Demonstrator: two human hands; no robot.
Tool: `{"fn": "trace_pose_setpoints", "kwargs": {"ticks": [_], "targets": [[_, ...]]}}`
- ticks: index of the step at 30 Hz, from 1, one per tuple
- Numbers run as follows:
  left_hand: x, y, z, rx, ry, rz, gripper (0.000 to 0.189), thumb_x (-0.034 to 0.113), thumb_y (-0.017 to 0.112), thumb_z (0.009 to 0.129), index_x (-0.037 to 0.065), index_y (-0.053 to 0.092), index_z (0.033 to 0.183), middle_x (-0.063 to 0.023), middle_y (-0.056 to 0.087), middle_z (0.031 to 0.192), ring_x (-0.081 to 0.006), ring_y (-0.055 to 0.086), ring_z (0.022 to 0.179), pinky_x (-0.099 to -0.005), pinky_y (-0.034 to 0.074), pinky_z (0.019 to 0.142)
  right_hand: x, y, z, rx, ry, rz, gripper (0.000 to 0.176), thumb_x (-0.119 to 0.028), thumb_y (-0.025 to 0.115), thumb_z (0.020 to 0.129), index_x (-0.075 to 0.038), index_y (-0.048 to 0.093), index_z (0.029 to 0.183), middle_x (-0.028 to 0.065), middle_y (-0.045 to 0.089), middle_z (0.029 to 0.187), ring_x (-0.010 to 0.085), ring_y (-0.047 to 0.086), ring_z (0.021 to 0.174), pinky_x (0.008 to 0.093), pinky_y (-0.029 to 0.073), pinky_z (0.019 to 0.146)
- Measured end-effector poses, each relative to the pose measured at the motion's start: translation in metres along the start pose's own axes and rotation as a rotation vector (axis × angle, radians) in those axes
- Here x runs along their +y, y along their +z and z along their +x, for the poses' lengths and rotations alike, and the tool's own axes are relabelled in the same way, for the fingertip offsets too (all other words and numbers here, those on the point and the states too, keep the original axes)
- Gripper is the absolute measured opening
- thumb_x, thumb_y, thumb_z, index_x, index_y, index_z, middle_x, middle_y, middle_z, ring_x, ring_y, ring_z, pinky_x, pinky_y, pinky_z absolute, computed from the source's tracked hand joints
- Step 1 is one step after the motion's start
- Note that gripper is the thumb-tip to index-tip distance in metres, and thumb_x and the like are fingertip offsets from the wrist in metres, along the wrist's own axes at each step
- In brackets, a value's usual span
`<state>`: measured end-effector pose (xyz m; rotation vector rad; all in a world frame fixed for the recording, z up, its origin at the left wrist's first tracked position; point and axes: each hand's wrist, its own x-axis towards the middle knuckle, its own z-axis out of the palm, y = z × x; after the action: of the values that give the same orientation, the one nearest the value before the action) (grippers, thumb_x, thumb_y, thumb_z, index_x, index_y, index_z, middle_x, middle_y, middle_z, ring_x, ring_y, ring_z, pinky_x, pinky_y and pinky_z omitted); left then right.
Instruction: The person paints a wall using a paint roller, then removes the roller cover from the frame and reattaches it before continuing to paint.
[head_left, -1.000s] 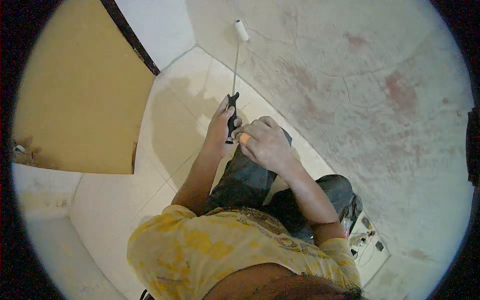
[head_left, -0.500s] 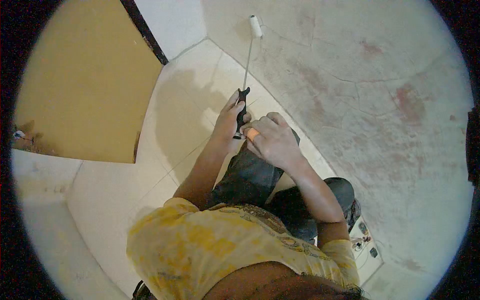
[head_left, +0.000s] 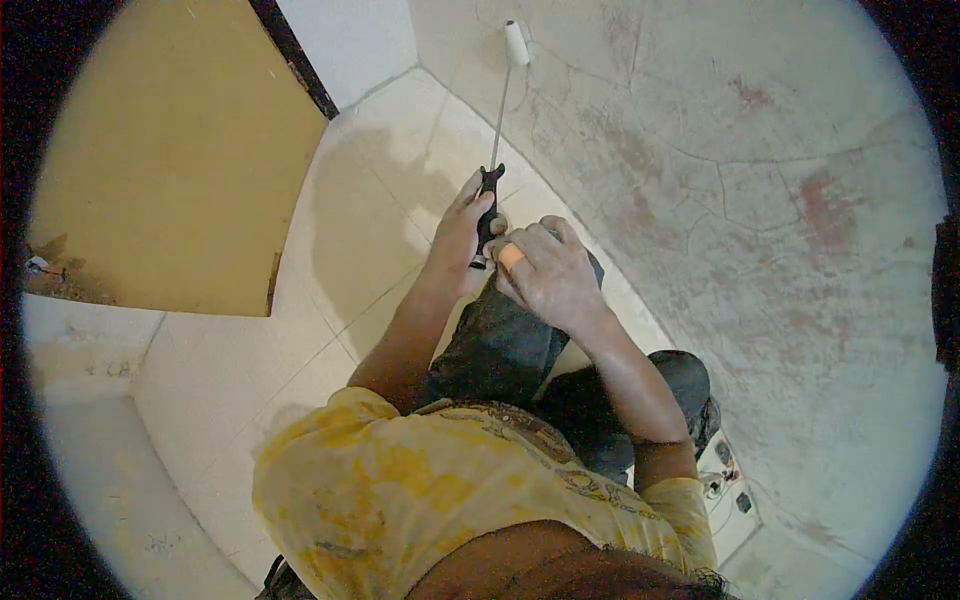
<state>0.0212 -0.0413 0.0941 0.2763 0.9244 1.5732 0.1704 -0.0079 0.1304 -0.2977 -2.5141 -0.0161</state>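
A small paint roller [head_left: 516, 44] with a white sleeve, a long thin metal rod and a black handle [head_left: 487, 215] points away from me. My left hand [head_left: 462, 225] is closed round the handle, thumb along its side. My right hand [head_left: 552, 272] is curled with its fingertips close together beside the lower end of the handle, above my knee. An orange band [head_left: 511, 256] circles one of its fingers. I cannot tell what, if anything, is pinched there. The white sleeve overlaps the patchy wall [head_left: 740, 190] in this view.
A tan door panel [head_left: 170, 160] with a dark edge stands at the left. Pale floor tiles [head_left: 290, 345] lie below my arms. Small items with wires [head_left: 728, 480] are on the floor behind my right elbow, by the wall. My bent legs [head_left: 500, 350] are under my hands.
The roller and both hands sit slightly higher in the view, with the roller shifted a little right. The view itself has shifted slightly; both hands keep much the same pose.
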Motion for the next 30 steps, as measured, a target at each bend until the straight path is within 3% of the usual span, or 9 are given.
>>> {"fn": "trace_pose_setpoints", "kwargs": {"ticks": [2,5,14,16,20,21,25,28,30], "targets": [[0.0,-0.001,0.0,-0.003,-0.012,-0.016,0.049,0.019,0.043,0.099,0.021,0.03,0.146,-0.0013,0.047,0.067,-0.0099,0.041,0.046,-0.0236,0.034,0.039,0.0,0.001,-0.001,0.012,0.004,0.0,0.027,-0.015,0.073,0.066,-0.009,0.06,0.089,0.0038,0.061,0.087,0.0209,0.06,0.082,0.0382,0.045,0.084],[0.001,-0.001,0.0,0.024,-0.018,0.052,0.048,0.019,0.043,0.099,0.022,0.031,0.145,-0.0007,0.047,0.066,-0.0095,0.04,0.044,-0.0232,0.034,0.038,-0.001,-0.004,0.0,-0.018,0.019,-0.004,0.015,-0.018,0.067,0.076,-0.009,0.063,0.087,0.0062,0.059,0.085,0.0238,0.059,0.084,0.0413,0.044,0.083],[0.008,-0.005,-0.007,-0.118,-0.05,-0.059,0.051,0.023,0.046,0.098,0.025,0.027,0.146,0.0008,0.047,0.067,-0.0095,0.042,0.044,-0.0233,0.035,0.038,0.01,-0.017,-0.026,0.009,0.504,0.279,0.017,-0.01,0.064,0.082,-0.004,0.059,0.096,0.0135,0.062,0.092,0.034,0.059,0.088,0.0445,0.046,0.081],[0.006,-0.005,-0.006,-0.094,-0.046,-0.055,0.054,0.026,0.051,0.097,0.027,0.029,0.146,0.0006,0.047,0.069,-0.0086,0.041,0.044,-0.0222,0.034,0.037,0.005,-0.014,-0.031,0.03,0.475,0.316,0.015,-0.009,0.062,0.084,-0.004,0.059,0.097,0.0138,0.063,0.095,0.035,0.059,0.091,0.0448,0.047,0.082],[0.008,-0.003,-0.008,-0.094,-0.041,-0.015,0.051,0.023,0.044,0.099,0.024,0.027,0.147,0.0003,0.046,0.066,-0.0105,0.044,0.047,-0.0249,0.036,0.039,-0.004,-0.001,-0.036,0.098,0.32,0.415,0.023,-0.007,0.062,0.082,-0.005,0.06,0.105,0.0148,0.063,0.104,0.036,0.059,0.096,0.0455,0.046,0.087],[0.009,-0.003,-0.008,-0.087,-0.043,-0.009,0.051,0.023,0.044,0.099,0.024,0.027,0.147,0.0001,0.046,0.067,-0.0106,0.044,0.047,-0.025,0.036,0.039,-0.005,0.002,-0.04,0.032,0.286,0.4,0.034,-0.007,0.062,0.08,-0.006,0.059,0.113,0.0143,0.061,0.115,0.0347,0.057,0.104,0.0455,0.045,0.093],[0.006,-0.008,-0.003,-0.099,-0.046,-0.031,0.049,0.023,0.044,0.099,0.024,0.029,0.146,0.0,0.047,0.067,-0.011,0.045,0.046,-0.0252,0.036,0.039,-0.016,0.013,-0.05,-0.053,0.252,0.37,0.044,-0.01,0.062,0.076,-0.009,0.057,0.12,0.0095,0.055,0.129,0.0301,0.053,0.118,0.045,0.039,0.104],[0.006,-0.004,-0.007,-0.102,-0.03,-0.037,0.055,0.026,0.052,0.096,0.024,0.029,0.146,0.0006,0.047,0.069,-0.0089,0.042,0.045,-0.022,0.034,0.037,-0.015,0.013,-0.056,-0.074,0.206,0.357,0.048,-0.01,0.063,0.074,-0.009,0.057,0.122,0.0095,0.055,0.13,0.0291,0.052,0.119,0.0456,0.039,0.103],[0.006,-0.005,-0.007,-0.105,-0.039,-0.048,0.048,0.023,0.047,0.098,0.023,0.031,0.144,0.0005,0.047,0.068,-0.0105,0.043,0.045,-0.0242,0.035,0.038,-0.018,0.009,-0.054,-0.043,0.173,0.341,0.039,-0.004,0.061,0.075,-0.007,0.057,0.114,0.01,0.058,0.126,0.03,0.056,0.112,0.045,0.043,0.095]]}}
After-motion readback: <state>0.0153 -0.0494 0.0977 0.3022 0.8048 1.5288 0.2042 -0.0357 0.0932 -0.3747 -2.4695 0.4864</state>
